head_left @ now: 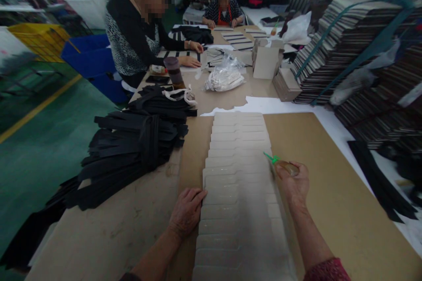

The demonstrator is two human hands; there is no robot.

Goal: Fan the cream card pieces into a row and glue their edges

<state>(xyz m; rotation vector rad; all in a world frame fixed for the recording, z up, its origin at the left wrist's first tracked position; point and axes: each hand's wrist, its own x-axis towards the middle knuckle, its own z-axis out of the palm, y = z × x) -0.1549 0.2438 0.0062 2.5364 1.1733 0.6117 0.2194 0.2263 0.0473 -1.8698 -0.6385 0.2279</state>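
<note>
Bare hands (186,210) – forearms uncovered (right sleeve (326,271) reddish knit).

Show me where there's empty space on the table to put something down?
Bare brown board lies right of the row of white pieces, beyond the right hand. Bare tabletop lies left of the left hand, below the black strips. The far end, near the plastic bag, is crowded.

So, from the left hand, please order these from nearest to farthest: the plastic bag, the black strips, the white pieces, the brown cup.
1. White pieces: touching the left hand, to its right.
2. Black strips: piled to the upper left.
3. Brown cup: farther up the table.
4. Plastic bag: beside the cup, about as far; too close to call.
</note>
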